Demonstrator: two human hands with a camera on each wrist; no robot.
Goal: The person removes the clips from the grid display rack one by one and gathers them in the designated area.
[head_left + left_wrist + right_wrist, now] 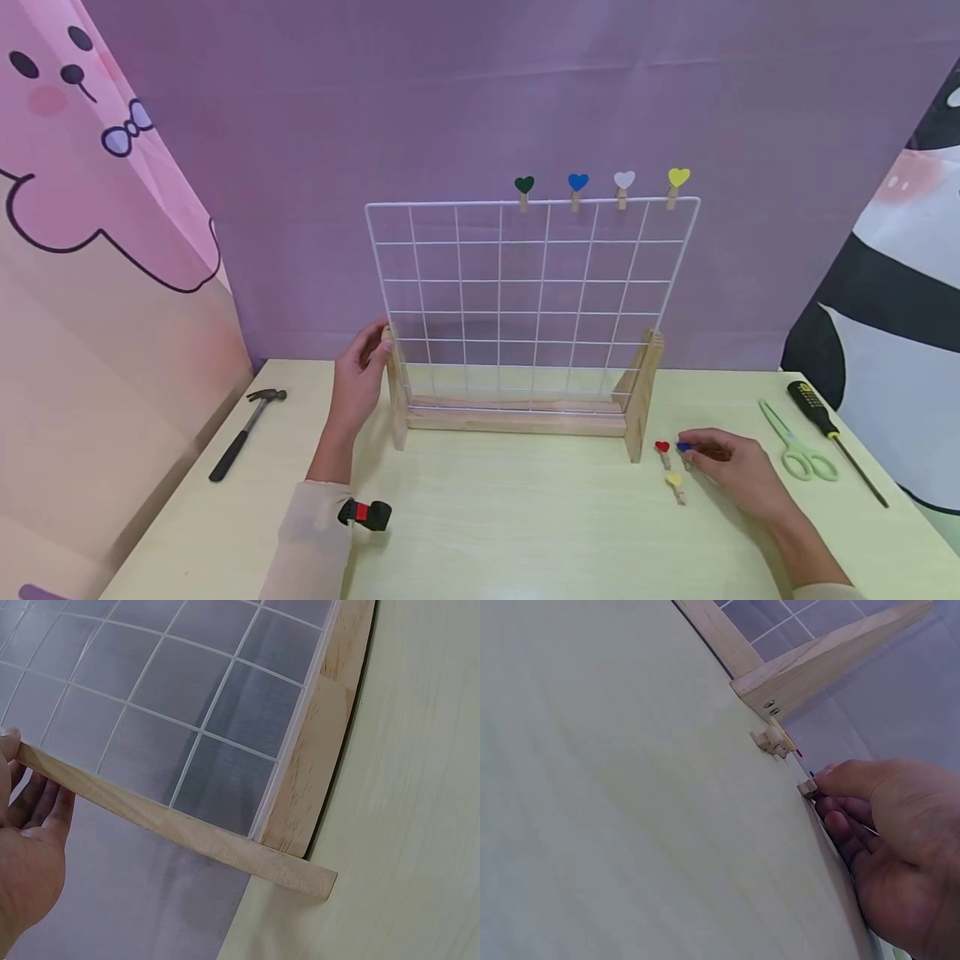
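A white wire grid [517, 312] stands upright in a wooden stand [517, 423]. My left hand [360, 379] grips the top of the stand's left side post [172, 821], thumb on one side and fingers on the other. On the table right of the stand, my right hand [738, 475] pinches a small wooden clothespin with a dark blue heart [684, 447]; its wooden end [808, 788] shows at the fingertips, close over the tabletop. Beside it lie a red heart clothespin [663, 450] and a pale yellow heart clothespin [676, 483].
Along the grid's top edge sit clothespins with green [524, 185], blue [577, 182], white [624, 180] and yellow [678, 177] hearts. A hammer [243, 437] lies at left. Green scissors [798, 454] and a screwdriver [832, 433] lie at right. A purple curtain hangs behind.
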